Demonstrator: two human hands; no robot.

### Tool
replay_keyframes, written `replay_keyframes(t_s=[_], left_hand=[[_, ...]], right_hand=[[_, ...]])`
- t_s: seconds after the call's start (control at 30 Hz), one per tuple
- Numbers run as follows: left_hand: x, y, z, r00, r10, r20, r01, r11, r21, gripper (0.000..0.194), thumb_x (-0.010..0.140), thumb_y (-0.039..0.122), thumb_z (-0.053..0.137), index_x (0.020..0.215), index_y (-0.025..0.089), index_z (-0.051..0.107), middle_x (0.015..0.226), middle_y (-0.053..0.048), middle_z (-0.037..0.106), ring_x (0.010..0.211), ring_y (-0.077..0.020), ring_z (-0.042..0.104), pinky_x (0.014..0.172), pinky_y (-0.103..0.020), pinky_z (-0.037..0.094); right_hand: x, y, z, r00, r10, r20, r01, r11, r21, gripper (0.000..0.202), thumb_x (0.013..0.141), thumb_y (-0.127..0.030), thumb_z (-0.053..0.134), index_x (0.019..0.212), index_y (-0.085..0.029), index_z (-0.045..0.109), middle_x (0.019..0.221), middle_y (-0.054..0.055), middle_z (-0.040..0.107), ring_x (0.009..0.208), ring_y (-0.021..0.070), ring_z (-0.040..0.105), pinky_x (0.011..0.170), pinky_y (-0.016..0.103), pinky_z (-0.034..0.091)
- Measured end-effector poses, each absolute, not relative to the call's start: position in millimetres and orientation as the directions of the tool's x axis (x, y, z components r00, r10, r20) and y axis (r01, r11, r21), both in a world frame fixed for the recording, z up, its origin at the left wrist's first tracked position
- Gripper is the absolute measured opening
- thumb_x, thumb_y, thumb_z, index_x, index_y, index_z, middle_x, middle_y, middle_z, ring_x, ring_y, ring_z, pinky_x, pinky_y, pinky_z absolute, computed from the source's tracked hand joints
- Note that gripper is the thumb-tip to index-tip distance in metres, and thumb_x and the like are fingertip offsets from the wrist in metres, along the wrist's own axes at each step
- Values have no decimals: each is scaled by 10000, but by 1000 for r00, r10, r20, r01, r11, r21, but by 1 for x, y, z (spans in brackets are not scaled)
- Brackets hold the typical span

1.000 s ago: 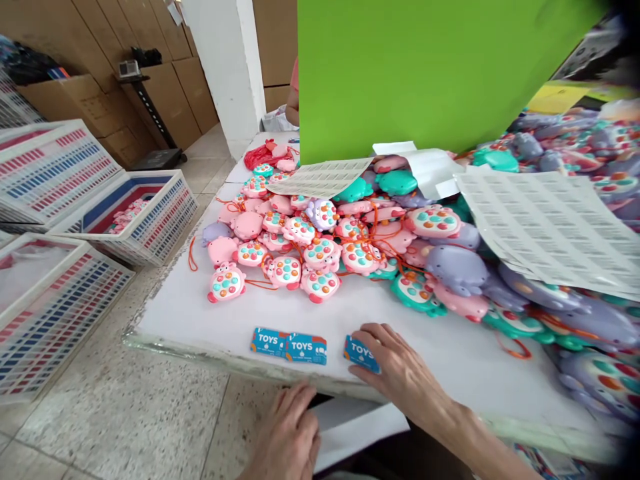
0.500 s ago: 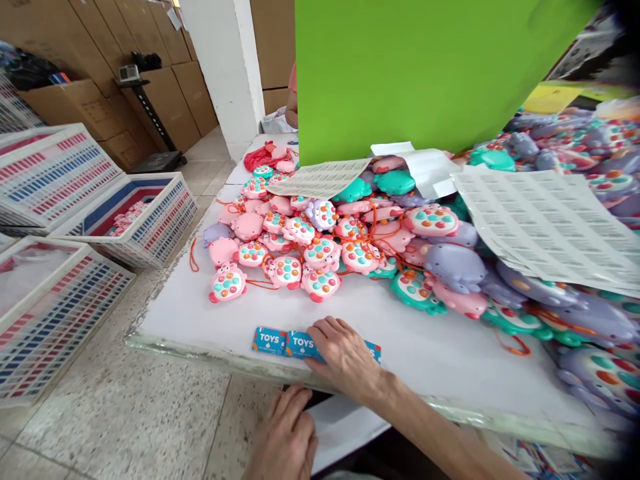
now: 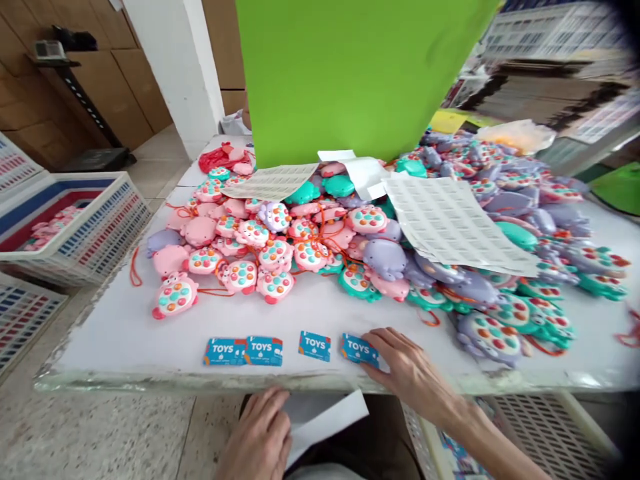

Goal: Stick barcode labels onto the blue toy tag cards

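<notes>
My right hand [image 3: 403,363] is over the tabletop, its thumb and fingers gripping the right end of a blue "TOYS" card [image 3: 356,348]. To the left lies a separate blue card [image 3: 315,345], and past it an overlapping pair of cards [image 3: 263,351]. Below the table edge, my left hand [image 3: 263,433] has its fingers curled at a white paper sheet [image 3: 327,423] over my lap; the thumb is mostly hidden. Beyond the cards, a heap of pink, purple and green animal-shaped toys [image 3: 240,275] with coloured buttons and orange cords covers the table.
Sheets of labels [image 3: 450,220] lie over the toys. A green panel [image 3: 350,80] stands behind them. White baskets [image 3: 100,220] sit on the floor at left, with cardboard boxes [image 3: 135,80] behind. Another basket [image 3: 540,427] is under the table at right.
My right hand has moved right with a card, and the cards it covered are now spread out and visible. The white sheet's free end has lifted. The view has turned right.
</notes>
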State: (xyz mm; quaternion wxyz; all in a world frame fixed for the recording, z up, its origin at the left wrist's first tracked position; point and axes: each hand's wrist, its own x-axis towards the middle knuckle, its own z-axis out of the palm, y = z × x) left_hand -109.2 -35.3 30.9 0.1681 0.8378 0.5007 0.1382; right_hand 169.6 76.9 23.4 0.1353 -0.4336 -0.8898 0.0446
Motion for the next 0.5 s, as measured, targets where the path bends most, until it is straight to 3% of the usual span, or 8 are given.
replay_keyframes(t_s=[0.33, 0.5], left_hand=[[-98, -27, 34, 532, 840, 109, 769, -533, 351, 214, 746, 36, 464, 843, 206, 551, 1152, -87, 645, 1097, -237, 590, 918, -359, 508], [-90, -22, 40, 560, 828, 30, 769, -533, 352, 231, 759, 39, 446, 862, 208, 566, 1210, -84, 618, 1164, -239, 542, 973, -374, 466]], right_hand=[[179, 75, 27, -534, 828, 170, 789, 561, -252, 259, 835, -262, 565, 1081, -180, 567, 1026, 100, 633, 911, 229, 615, 784, 355, 523], [216, 76, 25, -481, 864, 150, 835, 504, -221, 246, 868, -284, 527, 1083, -174, 573, 1035, 111, 635, 910, 234, 629, 784, 371, 529]])
